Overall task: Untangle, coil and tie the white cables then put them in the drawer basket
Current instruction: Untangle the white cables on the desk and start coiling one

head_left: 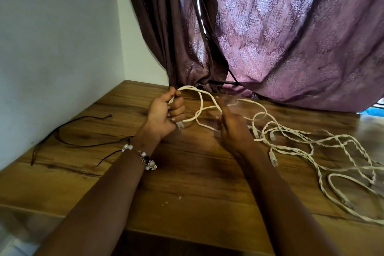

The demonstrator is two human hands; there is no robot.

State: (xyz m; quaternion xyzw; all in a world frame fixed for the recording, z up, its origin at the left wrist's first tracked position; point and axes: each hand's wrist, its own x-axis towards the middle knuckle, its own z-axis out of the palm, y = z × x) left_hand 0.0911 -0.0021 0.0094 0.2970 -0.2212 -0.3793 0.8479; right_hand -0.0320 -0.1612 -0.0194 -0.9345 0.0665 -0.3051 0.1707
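Two looped white cables (pixel 199 108), left hand (pixel 166 113) gripping, wooden table (pixel 187 172)

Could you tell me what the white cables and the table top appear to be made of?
White cables: seemingly matte plastic sheathing, some strands twisted together, with clear plastic plugs. Table top: wood or wood-look laminate, brown grain with a light sheen; which one cannot be told.

Surface (pixel 187 183): cables (pixel 311 147) lying at 3 o'clock; cord (pixel 62 137) lying at 9; curtain (pixel 291 37) hanging at 12.
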